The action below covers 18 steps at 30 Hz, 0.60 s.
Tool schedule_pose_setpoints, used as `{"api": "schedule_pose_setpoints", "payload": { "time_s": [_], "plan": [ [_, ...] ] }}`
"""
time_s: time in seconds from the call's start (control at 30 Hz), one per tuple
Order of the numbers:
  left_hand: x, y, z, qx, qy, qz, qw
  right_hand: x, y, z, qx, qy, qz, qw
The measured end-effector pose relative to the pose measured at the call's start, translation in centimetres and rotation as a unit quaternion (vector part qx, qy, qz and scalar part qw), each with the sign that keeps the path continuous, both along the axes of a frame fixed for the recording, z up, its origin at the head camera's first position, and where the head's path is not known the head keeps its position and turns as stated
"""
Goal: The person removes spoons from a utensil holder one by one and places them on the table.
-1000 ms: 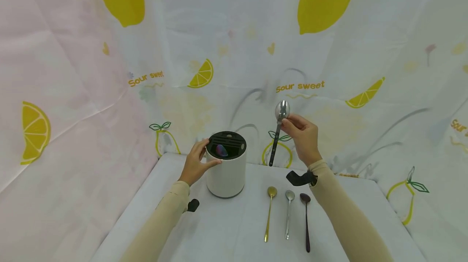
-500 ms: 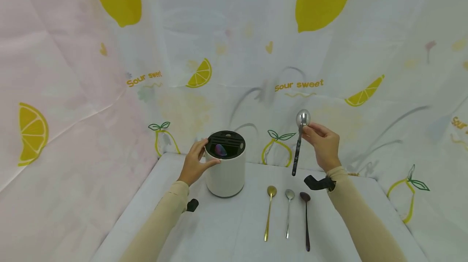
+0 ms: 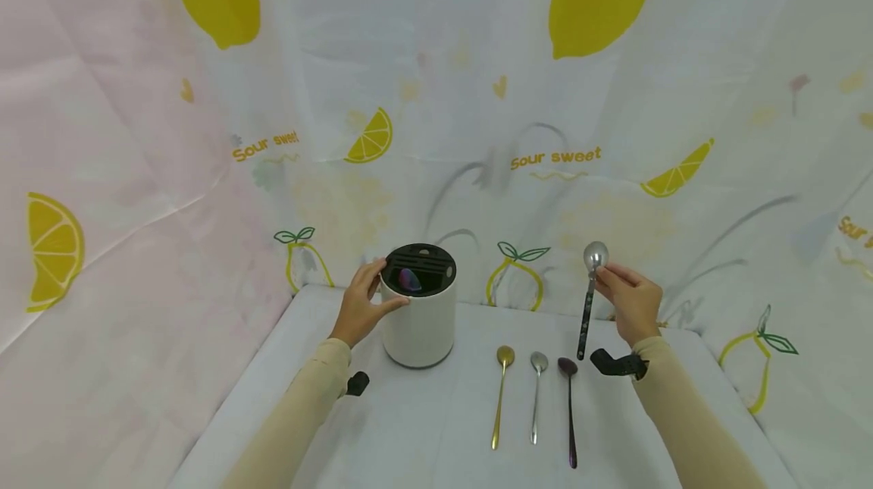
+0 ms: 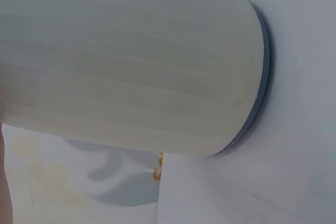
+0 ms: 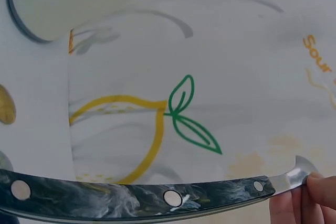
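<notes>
My left hand (image 3: 364,305) grips the upper side of a white cylindrical utensil holder (image 3: 418,330), thumb in front and fingers at its black slotted top (image 3: 418,271). The holder stands upright on the table; its white wall (image 4: 136,66) fills much of the left wrist view. At the right, my right hand (image 3: 633,299) pinches a spoon (image 3: 586,311) near the neck, just under its silver bowl. The spoon is held bowl up, its dark marbled handle (image 5: 131,200) with round rivets pointing down. In the right wrist view the thumb and fingertips meet at the metal neck.
Three long-handled spoons lie side by side on the white table (image 3: 423,428): a gold spoon (image 3: 500,398), a silver spoon (image 3: 536,398) and a dark purplish spoon (image 3: 571,413). A lemon-printed cloth (image 3: 436,95) hangs behind and at the sides.
My right hand has carried the spoon to the right and lowered it towards the table, bowl still up. The left hand stays on the holder.
</notes>
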State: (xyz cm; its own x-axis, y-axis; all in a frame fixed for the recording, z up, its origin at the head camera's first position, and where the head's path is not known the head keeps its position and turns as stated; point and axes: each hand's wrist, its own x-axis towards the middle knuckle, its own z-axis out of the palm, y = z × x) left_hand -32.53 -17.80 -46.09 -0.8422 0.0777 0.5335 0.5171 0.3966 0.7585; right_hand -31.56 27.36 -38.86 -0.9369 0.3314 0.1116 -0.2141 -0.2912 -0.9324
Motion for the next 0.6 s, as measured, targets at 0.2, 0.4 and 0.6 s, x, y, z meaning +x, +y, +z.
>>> {"api": "schedule_pose_setpoints", "payload": {
  "time_s": [0.2,0.4,0.6],
  "plan": [
    [0.0,0.2,0.0,0.008,0.002,-0.004,1.0,0.7,2.0,-1.7,0.025,-0.034,-0.006,0.999],
    [0.0,0.2,0.0,0.007,-0.008,-0.003,0.9999,1.6,3.5,-3.3,0.043,-0.074,-0.009,0.996],
    [-0.1,0.1,-0.2,0.011,-0.012,0.001,0.9999,2.0,4.2,-5.8,0.053,-0.091,-0.004,0.994]
  ]
}}
